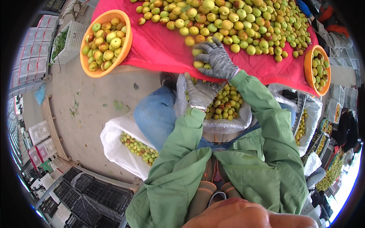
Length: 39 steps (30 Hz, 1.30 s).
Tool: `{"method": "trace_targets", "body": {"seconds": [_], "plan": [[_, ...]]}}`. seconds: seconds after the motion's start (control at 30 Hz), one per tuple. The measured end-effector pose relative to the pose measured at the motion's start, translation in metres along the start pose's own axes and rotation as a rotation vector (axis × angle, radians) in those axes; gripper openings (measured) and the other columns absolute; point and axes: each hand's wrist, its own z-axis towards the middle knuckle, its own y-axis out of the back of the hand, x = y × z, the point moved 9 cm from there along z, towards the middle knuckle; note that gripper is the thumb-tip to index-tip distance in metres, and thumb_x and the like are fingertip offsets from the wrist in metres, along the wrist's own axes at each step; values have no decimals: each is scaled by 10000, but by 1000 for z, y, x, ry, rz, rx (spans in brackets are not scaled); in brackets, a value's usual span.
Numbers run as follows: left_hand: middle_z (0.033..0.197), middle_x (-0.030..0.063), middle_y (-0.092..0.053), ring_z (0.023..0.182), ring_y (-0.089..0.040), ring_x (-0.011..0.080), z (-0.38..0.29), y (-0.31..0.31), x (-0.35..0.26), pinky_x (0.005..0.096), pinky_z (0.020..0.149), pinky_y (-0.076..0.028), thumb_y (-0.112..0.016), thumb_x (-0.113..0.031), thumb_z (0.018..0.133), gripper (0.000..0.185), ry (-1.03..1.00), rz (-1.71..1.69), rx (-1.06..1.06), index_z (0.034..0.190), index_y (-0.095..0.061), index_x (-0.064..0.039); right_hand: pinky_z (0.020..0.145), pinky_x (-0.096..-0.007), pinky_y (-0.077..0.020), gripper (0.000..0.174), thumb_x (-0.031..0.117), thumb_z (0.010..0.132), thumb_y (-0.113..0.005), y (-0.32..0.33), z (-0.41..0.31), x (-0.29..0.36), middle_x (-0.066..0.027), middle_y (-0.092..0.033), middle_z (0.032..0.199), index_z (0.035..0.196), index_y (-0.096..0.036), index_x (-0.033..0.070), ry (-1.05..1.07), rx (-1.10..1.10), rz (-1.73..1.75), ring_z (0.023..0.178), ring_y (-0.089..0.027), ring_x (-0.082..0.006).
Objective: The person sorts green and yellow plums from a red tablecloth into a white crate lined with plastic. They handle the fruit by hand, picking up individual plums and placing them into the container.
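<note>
Green-and-russet jujubes (228,22) are heaped on a red quilted cloth (159,51). My right hand (218,59), in a grey knit glove, curves over a few jujubes near the cloth's front edge, its fingers apart. Just below that edge my left hand (202,92), gloved alike, is held with fingers spread and their tips partly hidden. A jujube or two shows between its thumb side and the cloth. Beneath it stands a container lined with clear plastic (228,124), holding many jujubes (225,107) between my knees.
Orange baskets of jujubes stand at the left (128,42) and right (309,71) of the cloth. A white sack (111,142) of jujubes lies by my left leg. Black crates (94,193) are stacked lower left. Another person's blue-gloved hand (303,8) is at upper right.
</note>
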Motion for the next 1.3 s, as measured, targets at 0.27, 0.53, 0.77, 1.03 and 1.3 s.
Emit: {"method": "trace_targets", "body": {"seconds": [0.27,0.53,0.77,1.03,1.3], "plan": [[1626,159,-177,1475,-219,413,12,13,19,698,1127,-244,-387,-843,840,998,68,75,102,1577,-209,-194,1144,-512,-305,425,298,821,-725,19,-40,-26,-107,-475,1457,1222,-674,167,-208,-243,214,1359,-403,-369],[1603,181,-196,1475,-205,416,24,30,23,674,1152,-221,-520,-784,821,1024,111,-19,80,1562,-216,-147,1095,-503,-353,411,453,854,-683,-1,2,0,-59,-502,1421,1171,-695,192,-237,38,-83,1355,-411,-305],[1599,173,-205,1458,-234,429,19,30,20,695,1141,-233,-538,-759,829,991,93,29,92,1553,-223,-160,1030,-464,-432,308,278,859,-709,21,-65,-22,-75,-622,1262,1136,-704,144,-201,-351,351,1185,-545,-319],[1589,191,-201,1451,-225,448,18,24,20,732,1124,-234,-439,-792,852,947,75,92,72,1533,-241,-164,1072,-464,-390,489,487,859,-689,4,-17,-24,-105,-536,1391,1268,-667,221,-278,-54,12,1286,-503,-317],[1449,173,-440,1344,-436,388,24,47,21,632,1105,-366,-536,-729,850,842,127,192,190,1458,-403,-162,1096,-518,-323,584,600,713,-751,6,-60,14,-95,-576,1277,1136,-730,198,-275,77,-31,1222,-503,-333]]}}
